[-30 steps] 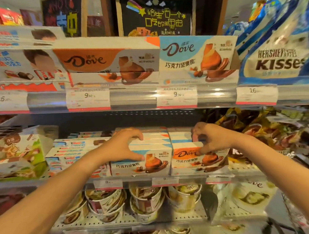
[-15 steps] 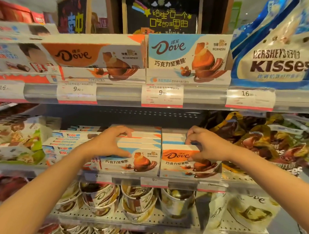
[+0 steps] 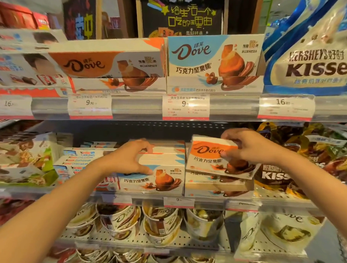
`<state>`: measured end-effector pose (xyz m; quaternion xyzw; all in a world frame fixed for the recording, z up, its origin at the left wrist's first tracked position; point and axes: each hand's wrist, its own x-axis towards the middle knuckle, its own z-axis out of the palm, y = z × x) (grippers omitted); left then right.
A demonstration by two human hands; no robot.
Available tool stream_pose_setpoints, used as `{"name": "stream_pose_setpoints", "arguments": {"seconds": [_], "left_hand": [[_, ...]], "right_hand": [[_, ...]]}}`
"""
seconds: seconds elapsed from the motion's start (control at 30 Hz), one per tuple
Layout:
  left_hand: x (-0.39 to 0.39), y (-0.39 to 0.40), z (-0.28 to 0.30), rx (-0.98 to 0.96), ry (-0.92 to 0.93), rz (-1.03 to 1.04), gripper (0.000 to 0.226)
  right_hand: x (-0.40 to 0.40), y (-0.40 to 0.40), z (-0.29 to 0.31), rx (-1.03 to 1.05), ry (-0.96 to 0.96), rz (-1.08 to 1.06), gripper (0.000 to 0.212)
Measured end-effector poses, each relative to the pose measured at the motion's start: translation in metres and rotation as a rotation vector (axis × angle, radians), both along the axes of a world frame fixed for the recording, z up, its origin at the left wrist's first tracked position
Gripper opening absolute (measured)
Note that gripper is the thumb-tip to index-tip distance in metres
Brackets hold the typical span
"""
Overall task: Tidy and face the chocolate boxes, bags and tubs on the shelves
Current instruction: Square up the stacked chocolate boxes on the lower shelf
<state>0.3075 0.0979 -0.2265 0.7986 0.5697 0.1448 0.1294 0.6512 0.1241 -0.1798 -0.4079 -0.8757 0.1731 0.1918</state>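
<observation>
On the middle shelf my right hand (image 3: pixel 248 146) grips an orange-topped Dove box (image 3: pixel 209 159), lifted and tilted above the stack of the same boxes (image 3: pixel 212 184). My left hand (image 3: pixel 128 159) lies over the top front of the blue-topped Dove box stack (image 3: pixel 157 180) to its left, thumb on the front face and fingers curled over the top. On the top shelf stand an orange Dove box (image 3: pixel 104 65) and a blue Dove box (image 3: pixel 212 60), both facing forward. Dove tubs (image 3: pixel 122 222) fill the shelf below.
Kinder chocolate boxes (image 3: pixel 79 159) lie left of the blue stack, with green-and-white boxes (image 3: pixel 20 161) further left. Hershey's Kisses bags hang at the top right (image 3: pixel 317 57) and sit at the right of the middle shelf (image 3: pixel 275 174). Price-tag rails (image 3: pixel 186 107) front each shelf.
My right hand has lifted the front orange Dove box off its stack and tilted it up. My left hand stays on the blue stack. The view has shifted slightly closer.
</observation>
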Motion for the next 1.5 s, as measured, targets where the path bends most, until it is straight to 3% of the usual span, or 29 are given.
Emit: {"name": "stream_pose_setpoints", "arguments": {"seconds": [0.1, 0.3, 0.43, 0.63, 0.77, 1.0, 1.17, 1.33, 1.5], "left_hand": [[-0.001, 0.0, -0.002, 0.005, 0.008, -0.043, 0.045], [-0.006, -0.001, -0.002, 0.042, 0.119, -0.116, 0.053], [-0.009, -0.002, -0.002, 0.067, 0.185, -0.14, 0.064], [-0.011, -0.002, 0.005, 0.077, 0.128, -0.148, 0.049], [-0.015, -0.006, 0.012, 0.073, 0.029, -0.163, 0.042], [-0.013, -0.015, 0.018, 0.142, 0.014, -0.157, 0.039], [-0.015, -0.039, 0.031, 0.293, 0.033, -0.174, 0.047], [-0.019, -0.063, 0.05, 0.349, 0.044, -0.227, 0.053], [-0.026, -0.088, 0.056, 0.356, 0.088, -0.217, 0.049]], "right_hand": [[0.004, -0.004, 0.006, 0.01, 0.092, -0.082, 0.019], [0.003, -0.009, 0.016, -0.026, 0.172, -0.191, 0.042], [-0.002, -0.015, 0.022, 0.005, 0.198, -0.177, 0.038], [-0.014, -0.011, 0.024, 0.09, 0.128, -0.253, 0.054], [-0.024, -0.012, 0.023, 0.096, 0.163, -0.248, 0.05], [-0.034, -0.01, 0.024, 0.05, 0.264, -0.256, 0.027], [-0.036, -0.006, 0.019, 0.001, 0.121, -0.37, 0.016], [-0.06, -0.01, 0.026, -0.076, 0.068, -0.181, 0.015], [-0.106, -0.009, 0.029, -0.088, -0.058, 0.028, 0.037]]}}
